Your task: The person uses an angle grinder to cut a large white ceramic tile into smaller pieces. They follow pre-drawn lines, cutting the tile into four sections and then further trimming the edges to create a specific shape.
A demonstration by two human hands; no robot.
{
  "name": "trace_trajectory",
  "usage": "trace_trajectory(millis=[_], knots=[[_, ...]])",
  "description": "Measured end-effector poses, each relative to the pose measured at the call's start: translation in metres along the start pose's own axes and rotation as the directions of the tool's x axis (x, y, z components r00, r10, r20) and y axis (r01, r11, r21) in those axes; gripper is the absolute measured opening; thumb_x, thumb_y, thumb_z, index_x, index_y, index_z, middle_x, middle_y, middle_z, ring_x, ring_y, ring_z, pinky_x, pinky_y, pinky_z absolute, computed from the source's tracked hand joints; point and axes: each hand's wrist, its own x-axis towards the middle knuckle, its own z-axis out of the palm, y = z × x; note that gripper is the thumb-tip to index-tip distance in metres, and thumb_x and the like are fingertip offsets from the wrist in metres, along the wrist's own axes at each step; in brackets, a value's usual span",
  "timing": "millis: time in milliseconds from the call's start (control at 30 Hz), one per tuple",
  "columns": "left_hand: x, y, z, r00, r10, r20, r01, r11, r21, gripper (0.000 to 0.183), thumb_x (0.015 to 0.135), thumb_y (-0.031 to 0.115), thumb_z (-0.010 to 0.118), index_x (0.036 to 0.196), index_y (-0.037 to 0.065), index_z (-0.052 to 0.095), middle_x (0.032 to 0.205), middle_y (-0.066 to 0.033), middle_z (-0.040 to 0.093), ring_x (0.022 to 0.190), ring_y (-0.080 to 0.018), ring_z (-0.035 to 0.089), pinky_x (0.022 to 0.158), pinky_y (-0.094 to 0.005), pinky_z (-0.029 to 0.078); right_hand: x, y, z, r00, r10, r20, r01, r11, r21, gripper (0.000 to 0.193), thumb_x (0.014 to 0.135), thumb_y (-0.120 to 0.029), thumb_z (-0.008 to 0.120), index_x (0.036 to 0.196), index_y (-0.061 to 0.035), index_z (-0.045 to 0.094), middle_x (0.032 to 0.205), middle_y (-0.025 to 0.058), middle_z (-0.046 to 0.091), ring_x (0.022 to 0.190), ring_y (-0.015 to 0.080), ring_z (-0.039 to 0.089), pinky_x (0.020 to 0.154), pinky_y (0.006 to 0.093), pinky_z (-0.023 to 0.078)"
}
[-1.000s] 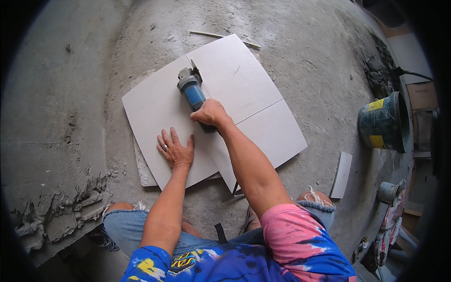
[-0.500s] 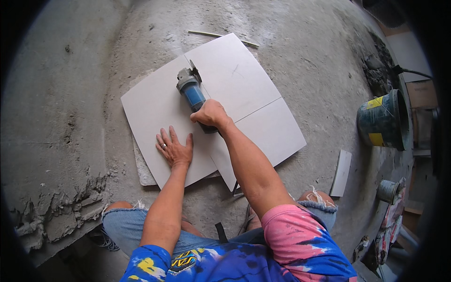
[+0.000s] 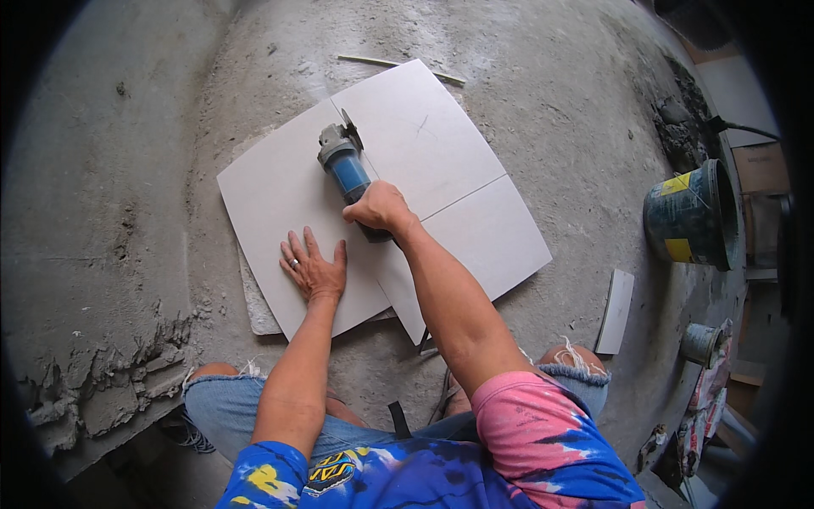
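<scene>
My right hand (image 3: 379, 206) is wrapped round the body of a blue and grey angle grinder (image 3: 348, 174). Its disc (image 3: 350, 127) stands on edge over a line between pale tile pieces, near their far side. Whether the disc touches the tile, I cannot tell. Flat on the left tile piece (image 3: 263, 199) lies my left hand (image 3: 314, 267), fingers spread, a ring on one of them. To the right are another large tile piece (image 3: 432, 136) and a smaller one (image 3: 487, 233), split by a thin dark line. My right forearm hides part of the smaller piece.
A thin tile strip (image 3: 398, 68) lies beyond the tiles on the rough concrete floor (image 3: 560, 127). On the right are a dark green bucket (image 3: 691, 216), a white tile offcut (image 3: 615, 312) and a small can (image 3: 702, 345). Broken mortar (image 3: 110, 382) edges the lower left.
Almost nothing differs. Both hands, the grinder and the tiles keep the same places, with only a very slight shift of the whole view.
</scene>
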Motion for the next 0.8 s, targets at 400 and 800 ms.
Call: trace_trajectory(millis=[400, 800], knots=[[0.0, 0.0011, -0.003, 1.0, 0.003, 0.008, -0.003, 1.0, -0.015, 0.087, 0.091, 0.065, 0.056, 0.156, 0.011, 0.036, 0.163, -0.02, 0.023, 0.152, -0.0415, 0.014, 0.124, -0.057, 0.007, 0.0008, -0.0005, -0.0005, 1.0, 0.002, -0.003, -0.002, 1.0, -0.011, 0.059, 0.061, -0.035, 0.081, 0.102, 0.0059, 0.074, 0.106, 0.0247, 0.073, 0.099, 0.0339, 0.073, 0.089, 0.0378, 0.057], [-0.0004, 0.0001, 0.0003, 1.0, 0.009, -0.009, -0.009, 1.0, -0.023, 0.088, 0.091, 0.066, 0.056, 0.156, 0.011, 0.035, 0.163, -0.0201, 0.023, 0.152, -0.0417, 0.014, 0.123, -0.0574, 0.007, 0.0026, 0.0008, 0.0012, 1.0, 0.01, -0.003, -0.01, 1.0, -0.004, 0.059, 0.06, -0.035, 0.082, 0.102, 0.006, 0.074, 0.106, 0.0251, 0.073, 0.1, 0.0346, 0.072, 0.089, 0.0381, 0.057]])
